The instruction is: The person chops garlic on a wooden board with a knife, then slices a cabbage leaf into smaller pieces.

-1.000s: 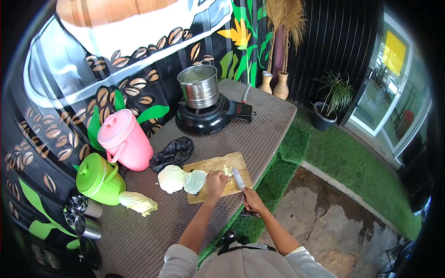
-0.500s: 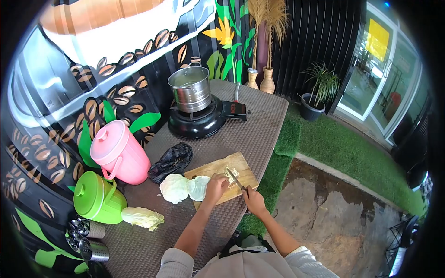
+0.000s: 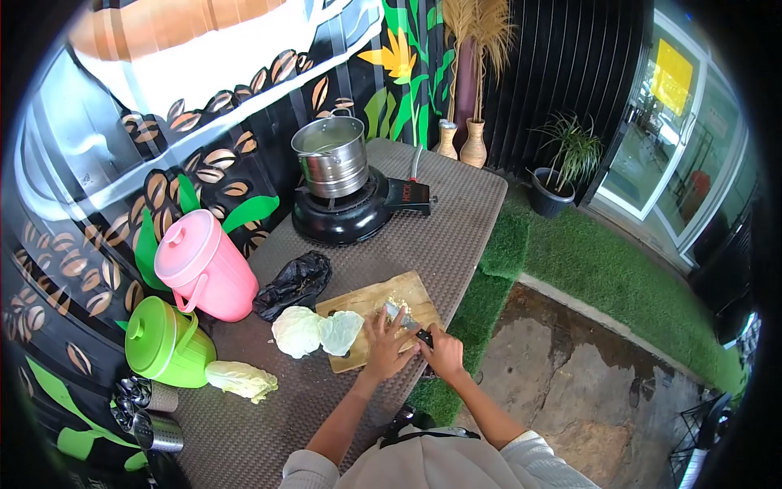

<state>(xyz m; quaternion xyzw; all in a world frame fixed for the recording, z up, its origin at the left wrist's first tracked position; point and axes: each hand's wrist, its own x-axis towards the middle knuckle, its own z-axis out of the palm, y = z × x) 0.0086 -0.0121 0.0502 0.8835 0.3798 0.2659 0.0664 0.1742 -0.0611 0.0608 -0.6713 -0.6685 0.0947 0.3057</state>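
My right hand [image 3: 445, 355] is closed around the black handle of a knife [image 3: 423, 336]. The blade lies flat and low over the wooden cutting board [image 3: 417, 292], partly covered by my left hand [image 3: 388, 349]. That hand's fingers are spread and lie across the blade. Small pale chopped bits [image 3: 401, 300], too fine to name for certain, are scattered on the board around the knife. Left of my left hand, a pale cabbage [image 3: 296, 332] and a loose cabbage leaf [image 3: 341, 331] rest at the board's edge.
A black plastic bag [image 3: 295, 281] lies behind the cabbage. On the left stand a pink jug [image 3: 213, 273], a green jug [image 3: 163, 346] and a napa cabbage [image 3: 242, 381]. A steel pot [image 3: 334, 163] sits on a black gas stove [image 3: 338, 220] at the back.
My left hand has moved right, from beside the chopped bits onto the blade, and its fingers have spread. The knife has turned from edge-down to flatter.
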